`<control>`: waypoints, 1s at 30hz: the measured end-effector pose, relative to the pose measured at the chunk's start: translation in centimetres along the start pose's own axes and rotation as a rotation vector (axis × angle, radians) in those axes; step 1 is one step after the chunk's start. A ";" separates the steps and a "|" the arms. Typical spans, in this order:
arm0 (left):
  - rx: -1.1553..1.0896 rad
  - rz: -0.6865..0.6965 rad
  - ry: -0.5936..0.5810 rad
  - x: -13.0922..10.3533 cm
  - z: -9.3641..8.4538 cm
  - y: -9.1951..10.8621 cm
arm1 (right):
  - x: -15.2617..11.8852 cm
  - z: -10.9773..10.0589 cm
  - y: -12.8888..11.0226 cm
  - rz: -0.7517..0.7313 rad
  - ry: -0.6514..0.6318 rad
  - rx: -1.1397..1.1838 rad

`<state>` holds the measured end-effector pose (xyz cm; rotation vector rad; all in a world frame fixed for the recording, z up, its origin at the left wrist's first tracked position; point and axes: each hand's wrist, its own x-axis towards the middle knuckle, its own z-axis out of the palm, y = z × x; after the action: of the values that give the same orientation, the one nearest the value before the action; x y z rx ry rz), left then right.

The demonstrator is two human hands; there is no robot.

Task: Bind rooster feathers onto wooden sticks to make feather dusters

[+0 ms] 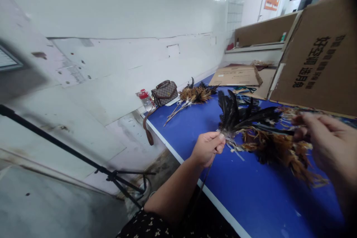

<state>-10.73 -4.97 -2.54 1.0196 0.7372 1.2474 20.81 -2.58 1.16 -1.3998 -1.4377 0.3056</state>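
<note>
My left hand point(209, 148) is closed around the thin stick of a feather duster, just below where its black feathers point(230, 113) fan out. White strands hang beside the binding there. At the right, my right hand point(325, 137) is somewhat blurred, its thumb and fingers pinched together. A long black feather point(275, 130) runs from the duster's head to those fingers. Beneath it, brown and black feathers point(279, 147) lie loose on the blue table point(245, 193).
Finished-looking brown feather dusters point(198, 95) lie farther back, beside a checked handbag point(165, 93) and a red-lidded bottle point(144, 98). Cardboard point(235, 75) lies flat behind; a large carton panel point(318, 55) stands at right. A black tripod point(111, 174) stands left on the floor.
</note>
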 end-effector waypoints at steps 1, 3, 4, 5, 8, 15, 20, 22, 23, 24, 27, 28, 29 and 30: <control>-0.005 0.012 0.003 0.0 -0.1 0.1 | -0.1 0.6 0.0 0.065 -0.047 0.026; -0.013 0.025 0.005 0.0 -0.2 0.3 | -0.5 2.1 -0.5 0.130 -0.276 0.099; -0.014 0.027 0.004 0.1 -0.1 0.3 | -0.9 3.0 -1.0 0.106 -0.428 0.139; -0.013 0.026 0.004 0.1 -0.1 0.2 | -1.2 3.8 -1.5 0.065 -0.573 0.170; -0.005 0.019 0.011 0.0 0.2 0.0 | -2.5 5.5 -2.6 -0.066 -0.823 0.217; 0.052 0.033 0.059 -0.4 1.1 -0.2 | -3.8 6.1 -1.9 -0.247 -0.874 0.062; 0.048 -0.003 0.013 -1.0 1.9 -0.6 | -3.8 6.9 -3.8 -0.074 -0.611 0.219; 0.059 -0.020 -0.007 -1.1 2.1 -0.9 | -3.9 7.1 -4.9 -0.011 -0.537 0.234; 0.066 -0.025 -0.014 -1.1 2.1 -1.2 | -4.0 7.1 -5.3 0.004 -0.522 0.249; 0.072 -0.028 -0.019 -1.1 2.1 -1.4 | -4.2 7.1 -5.6 0.010 -0.517 0.267; 0.097 -0.026 -0.018 -1.1 2.1 -1.9 | -4.5 7.2 -5.9 -0.003 -0.498 0.296; 0.108 -0.023 -0.018 -1.1 2.1 -1.9 | -4.6 7.3 -6.0 -0.011 -0.486 0.295; 0.116 -0.021 -0.018 -1.1 2.1 -2.0 | -4.6 7.4 -6.1 -0.016 -0.471 0.291; 0.120 -0.020 -0.020 -1.2 2.0 -1.9 | -4.7 7.5 -6.1 -0.018 -0.456 0.285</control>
<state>-8.38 -6.54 -3.62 1.1181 0.8126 1.1855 10.26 -4.74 0.52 -1.1248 -1.6913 0.8266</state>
